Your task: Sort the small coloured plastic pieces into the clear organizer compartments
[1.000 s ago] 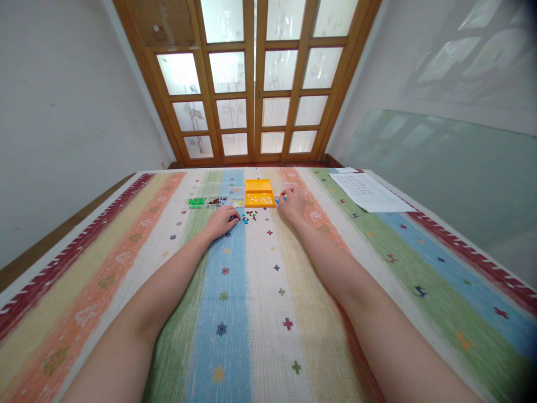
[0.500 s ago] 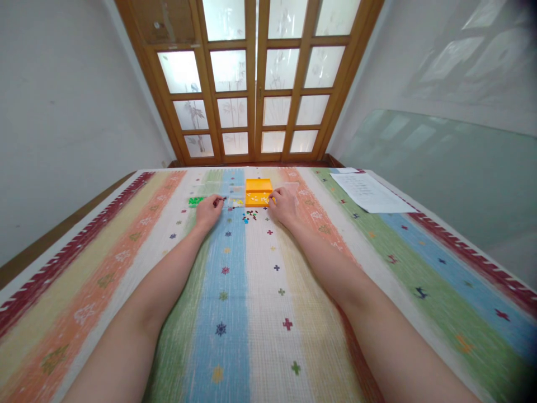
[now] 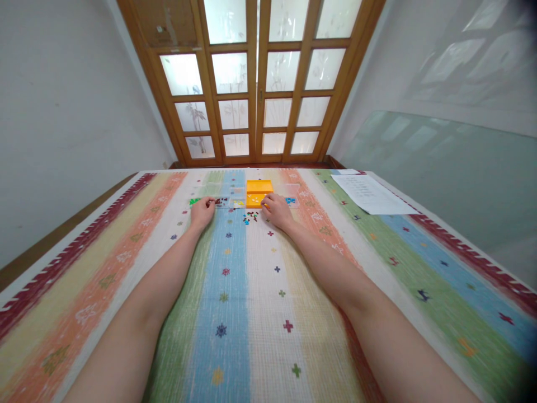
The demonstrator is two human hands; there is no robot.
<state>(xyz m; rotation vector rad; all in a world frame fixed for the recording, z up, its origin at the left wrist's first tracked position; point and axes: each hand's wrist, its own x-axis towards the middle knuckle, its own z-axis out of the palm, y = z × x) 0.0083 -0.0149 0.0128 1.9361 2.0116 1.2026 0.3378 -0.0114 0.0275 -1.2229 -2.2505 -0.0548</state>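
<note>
My left hand [image 3: 203, 212] is closed at a clear box holding dark brown pieces [image 3: 221, 201], fingertips pinched together; whatever is between them is too small to make out. Green pieces [image 3: 194, 201] lie in a clear box just left of it. My right hand [image 3: 277, 210] is closed, its fingertips over the right side of the open yellow box [image 3: 259, 186], which has small white pieces [image 3: 254, 198] in its near half. Between the hands are yellow pieces [image 3: 239, 203] in a clear box. Blue pieces [image 3: 290, 200] show in another clear box beyond my right hand.
A small loose pile of mixed brown, green and blue pieces [image 3: 250, 217] lies on the striped tablecloth [image 3: 237, 291] in front of the yellow box. Printed paper sheets [image 3: 369, 193] lie at the right. Wooden glazed doors [image 3: 255, 101] stand behind the table.
My left hand has moved left, uncovering the brown pieces. My right hand has shifted left over the yellow box, and the blue pieces now show behind it.
</note>
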